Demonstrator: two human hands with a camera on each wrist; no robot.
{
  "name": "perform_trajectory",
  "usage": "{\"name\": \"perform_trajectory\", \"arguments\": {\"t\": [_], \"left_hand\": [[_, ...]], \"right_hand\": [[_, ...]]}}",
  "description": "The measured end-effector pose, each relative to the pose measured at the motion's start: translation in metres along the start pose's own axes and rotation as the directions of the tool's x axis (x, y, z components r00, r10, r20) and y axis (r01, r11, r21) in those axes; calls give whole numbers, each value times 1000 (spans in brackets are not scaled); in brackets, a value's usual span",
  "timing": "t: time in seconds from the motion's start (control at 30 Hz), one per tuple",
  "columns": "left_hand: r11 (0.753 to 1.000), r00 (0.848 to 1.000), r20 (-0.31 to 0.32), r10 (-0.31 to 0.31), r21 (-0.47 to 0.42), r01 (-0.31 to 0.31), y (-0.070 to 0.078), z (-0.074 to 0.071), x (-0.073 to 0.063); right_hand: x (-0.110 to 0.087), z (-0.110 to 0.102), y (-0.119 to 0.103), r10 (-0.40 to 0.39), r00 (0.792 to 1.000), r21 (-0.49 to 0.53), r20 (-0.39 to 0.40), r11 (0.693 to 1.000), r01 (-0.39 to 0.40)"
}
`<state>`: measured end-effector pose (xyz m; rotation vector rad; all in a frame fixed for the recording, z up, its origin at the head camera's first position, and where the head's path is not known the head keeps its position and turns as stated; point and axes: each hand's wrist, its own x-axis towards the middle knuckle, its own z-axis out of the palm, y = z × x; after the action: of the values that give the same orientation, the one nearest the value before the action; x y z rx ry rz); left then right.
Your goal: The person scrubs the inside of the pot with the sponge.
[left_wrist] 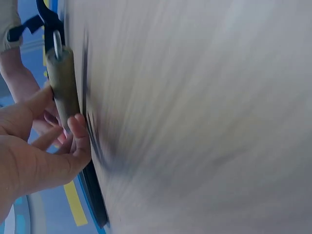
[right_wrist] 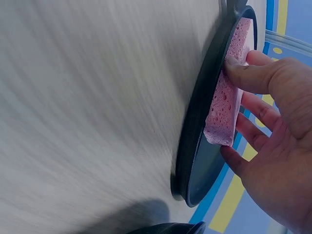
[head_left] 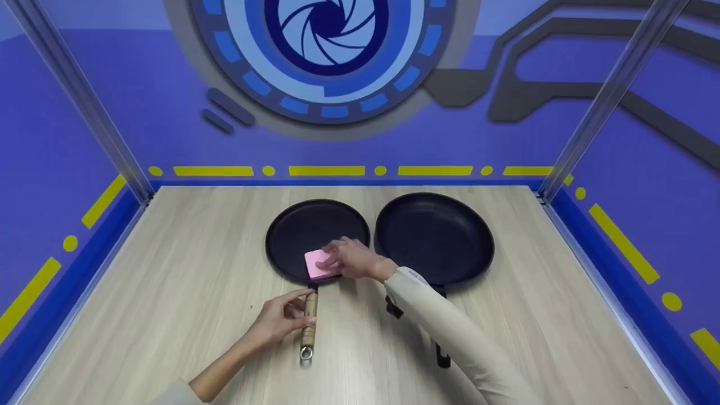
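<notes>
Grip, right hand: thumb on one face and fingers on the other, pinching a pink sponge; this shows clearest at the right of the right wrist view.
Grip, left hand: thumb and fingers clasp a wooden handle from its left side, low in the centre of the head view, with a fingertip near the handle's upper end.
Sponge: just left of the centre of the head view, inside the lower rim of a flat black pan, near where the handle joins; the right hand covers part of it.
Flat pan: upright, its low rim showing all round except behind the hand and sponge; its handle points toward the bottom of the frame and ends in a metal ring.
Deeper pan: right of centre, just beside the flat one, its black handle partly hidden behind the right sleeve.
Dark piece: small, beside that sleeve near the wrist; cannot tell what it is.
Tabletop: pale wood grain, under both pans.
Backdrop: blue-violet, with yellow dashes low down and a round blue emblem at the top centre.
</notes>
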<state>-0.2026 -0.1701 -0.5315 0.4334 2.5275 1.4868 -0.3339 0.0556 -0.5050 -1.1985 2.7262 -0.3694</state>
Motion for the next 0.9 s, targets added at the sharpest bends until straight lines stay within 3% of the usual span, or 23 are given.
{"name": "perform_trajectory", "arguments": {"t": [0.1,0.3,0.47,0.63,0.9], "left_hand": [[1000,1000,-20,4,0,-4,1,2,-2],[999,999,27,-24,-45,25,2,-2,-2],[993,995,74,-70,-84,77,5,-5,-2],[981,990,51,-132,-136,138,8,-3,-4],[988,989,68,-128,-82,134,14,-4,-2]], "right_hand": [[2,0,-1,9,1000,4,-1,1000,-9],[6,1,-5,1,1000,3,-8,1000,-1],[6,2,-5,15,1000,-12,0,1000,-15],[5,2,-3,37,999,19,13,999,-37],[6,-1,2,37,999,46,1,998,-37]]}}
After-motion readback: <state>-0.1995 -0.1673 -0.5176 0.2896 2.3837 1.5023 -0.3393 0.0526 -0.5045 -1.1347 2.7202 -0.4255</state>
